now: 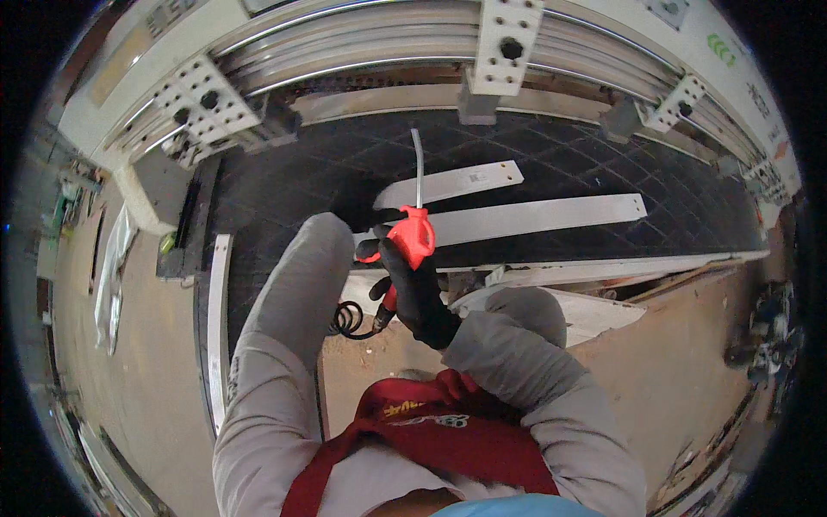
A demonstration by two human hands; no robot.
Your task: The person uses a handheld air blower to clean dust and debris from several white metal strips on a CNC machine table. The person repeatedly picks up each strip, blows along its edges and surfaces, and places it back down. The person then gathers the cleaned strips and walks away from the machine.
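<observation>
My right hand [413, 294], in a black glove, is closed around a red air blow gun [412, 238]. Its bent metal nozzle points away from me over the black machine bed, and a coiled black hose [349, 321] hangs from its handle. My left hand [356, 197], also dark-gloved, blends into the bed by the left end of a short white strip [462, 182]; whether its fingers grip that end is unclear. Nearer to me lies a longer white strip [536, 216], partly behind the blow gun. Both strips have small holes at their right ends, and the short one bears a printed label.
Beyond the bed [685, 207] runs a machine beam with metal rails [362, 68] and white perforated plates [507, 48]. Another white strip [219, 323] lies along the bed's left side. Boards and a pale panel [581, 310] show below the front edge.
</observation>
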